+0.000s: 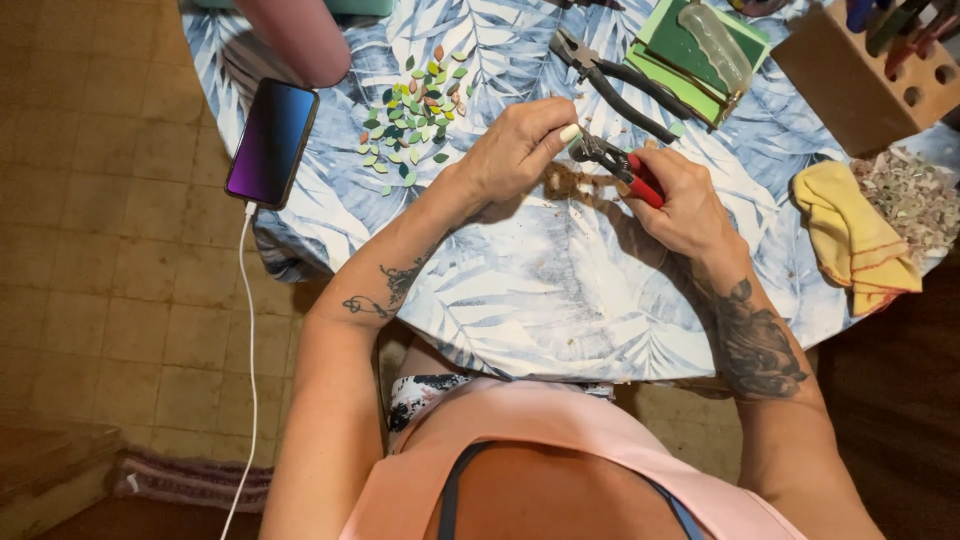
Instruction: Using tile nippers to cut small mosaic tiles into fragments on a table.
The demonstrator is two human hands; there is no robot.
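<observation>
Your left hand (pixel 515 150) pinches a small pale tile piece (pixel 569 133) between thumb and fingertips, held just above the middle of the round table (pixel 560 300). Your right hand (pixel 680 195) is closed around the red handles of the tile nippers (pixel 615 160), whose tip meets the piece. That piece looks light, hard and brittle, so it will likely snap rather than bend and may slip from a loose pinch; hold it by its flat faces, well back from the tip of the nippers. Brown crumbs (pixel 570 182) lie on the cloth directly under your hands. Toward the far left edge sits a scatter of small green leaf-shaped pieces (pixel 412 115); black pliers (pixel 610 80) rest near the far edge, and a yellow cloth (pixel 855 235) lies by the right edge.
</observation>
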